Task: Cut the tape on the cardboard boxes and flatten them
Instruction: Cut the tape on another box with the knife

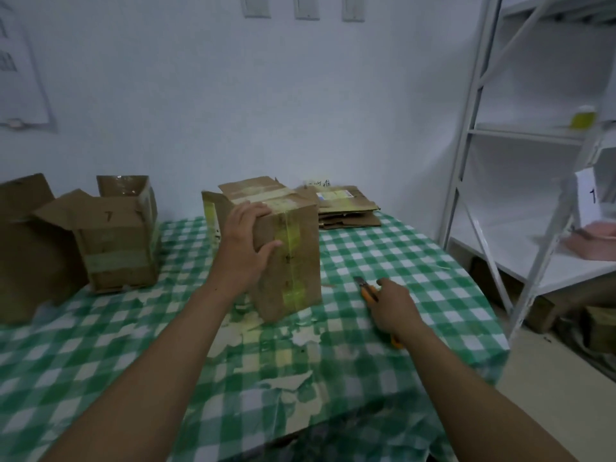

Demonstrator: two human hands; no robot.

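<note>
Right hand [393, 303] was closed round the knife [370, 290]: orange handle, blade tip poking out ahead of the knuckles, pointing up and left toward the box. Knife was off the box, low over the table, just right of the box's near face. Can't tell whether the hand was touching the cloth.

Left hand [245, 243] was clamped on the box [286, 248], palm on the left face near the top corner, fingers over the top edge, thumb spread onto the near face. Holding it steady, not lifting as far as I could tell.

Box stood upright mid-table on the green check cloth [383, 248], one flap up at the back left. Yellowed tape [290, 243] ran down the near face and over the top, looked uncut on that face.

Judgement: cutting step, this box, blade not yet engaged. Next move called for bringing the tip to the tape seam and running along it, with the left thumb kept clear of the line.

Behind the box: flat stack [346, 208], done by the look of it. Left: open box [116, 235] marked 7 and a bigger box [30, 248] at the edge, both not yet flattened. Torn paper scraps [290, 381] littered the cloth.
</note>
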